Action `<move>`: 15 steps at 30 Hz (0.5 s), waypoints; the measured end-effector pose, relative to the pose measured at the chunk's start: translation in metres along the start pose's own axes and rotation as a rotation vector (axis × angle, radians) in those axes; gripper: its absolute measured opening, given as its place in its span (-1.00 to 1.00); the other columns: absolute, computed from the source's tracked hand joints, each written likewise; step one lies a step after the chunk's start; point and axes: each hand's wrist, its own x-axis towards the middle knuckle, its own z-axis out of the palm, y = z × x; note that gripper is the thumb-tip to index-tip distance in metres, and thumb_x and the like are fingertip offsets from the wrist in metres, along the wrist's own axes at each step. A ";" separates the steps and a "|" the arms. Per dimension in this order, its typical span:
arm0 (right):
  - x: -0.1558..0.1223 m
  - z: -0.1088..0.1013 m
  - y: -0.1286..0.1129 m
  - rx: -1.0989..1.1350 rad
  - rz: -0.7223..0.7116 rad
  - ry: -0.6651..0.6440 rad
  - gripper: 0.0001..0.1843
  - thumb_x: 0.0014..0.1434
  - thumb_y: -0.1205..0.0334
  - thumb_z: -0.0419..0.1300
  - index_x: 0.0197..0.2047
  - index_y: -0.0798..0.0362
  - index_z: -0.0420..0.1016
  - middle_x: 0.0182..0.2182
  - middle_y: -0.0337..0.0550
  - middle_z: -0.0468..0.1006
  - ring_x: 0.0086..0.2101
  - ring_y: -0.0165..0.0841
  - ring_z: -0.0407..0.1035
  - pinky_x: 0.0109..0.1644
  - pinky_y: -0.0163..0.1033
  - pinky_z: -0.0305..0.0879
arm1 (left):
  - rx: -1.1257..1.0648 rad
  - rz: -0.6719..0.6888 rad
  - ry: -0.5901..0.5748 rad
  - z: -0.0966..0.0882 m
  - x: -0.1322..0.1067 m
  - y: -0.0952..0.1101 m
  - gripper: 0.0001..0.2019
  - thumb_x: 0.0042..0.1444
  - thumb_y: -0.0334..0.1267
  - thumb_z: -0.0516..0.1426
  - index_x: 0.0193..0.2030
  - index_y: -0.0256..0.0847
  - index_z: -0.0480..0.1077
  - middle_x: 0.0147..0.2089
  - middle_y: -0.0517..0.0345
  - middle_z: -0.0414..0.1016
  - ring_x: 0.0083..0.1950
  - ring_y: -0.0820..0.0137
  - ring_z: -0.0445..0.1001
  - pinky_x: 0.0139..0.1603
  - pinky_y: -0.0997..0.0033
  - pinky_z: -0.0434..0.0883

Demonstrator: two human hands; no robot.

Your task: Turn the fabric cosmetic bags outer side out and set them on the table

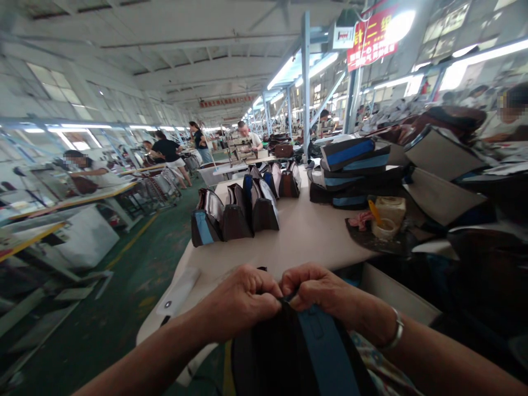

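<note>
Both hands work close together at the near edge of the tabletop (264, 242), over a dark fabric bag (284, 352) with a wide blue strip running down its face. The bag sits low in the view, below the table edge and in front of the person's body. The left hand (239, 300) and the right hand (317, 289) meet at its top edge, almost touching each other. The fingers (264, 283) of each hand curl inward and pinch that edge tightly, though the fingertips themselves are partly hidden. A silver bangle (396, 330) circles the right wrist.

Beyond the hands, a cluster of upright dark bags (237, 217) with pale and blue panels stands on the tabletop, toward the left. To the right lies a stack of flat dark bags (355, 170) with blue bands. Nearer the right edge of the tabletop, a dark tray (371, 239) holds a pale pot (390, 212), a yellow-handled brush (374, 212) and a pink rag (361, 220). Farther right, more bag panels (441, 154) are heaped. A co-worker (247, 137) sits at a sewing machine at the far end of the table, and other workers fill the long factory hall.
</note>
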 end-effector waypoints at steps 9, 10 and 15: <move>-0.006 -0.001 -0.012 -0.664 -0.206 0.127 -0.90 0.04 0.29 0.26 -0.35 0.11 0.43 -0.51 -0.36 0.32 -0.47 -0.49 0.11 -0.42 -0.35 0.01 | 0.167 0.029 0.078 0.003 -0.003 -0.001 -0.84 0.05 -0.33 0.05 -0.43 -0.26 0.45 -0.44 0.25 0.30 -0.38 0.45 0.23 -0.36 0.40 0.10; -0.005 0.000 -0.011 -0.700 -0.205 0.154 -0.95 0.03 0.34 0.23 -0.38 0.10 0.43 -0.53 -0.37 0.32 -0.49 -0.50 0.11 -0.44 -0.36 0.00 | 0.217 0.051 0.102 0.005 -0.003 0.000 -0.84 0.04 -0.36 0.04 -0.44 -0.26 0.45 -0.43 0.24 0.32 -0.37 0.45 0.25 -0.34 0.40 0.11; -0.003 -0.001 -0.004 -0.846 -0.519 0.168 -0.91 0.00 0.46 0.17 -0.44 0.10 0.38 -0.52 -0.33 0.33 -0.49 -0.50 0.16 -0.40 -0.35 0.03 | 0.243 0.097 0.156 0.007 -0.007 -0.001 -0.82 0.08 -0.36 0.07 -0.46 -0.28 0.47 -0.43 0.20 0.36 -0.34 0.42 0.30 -0.30 0.41 0.15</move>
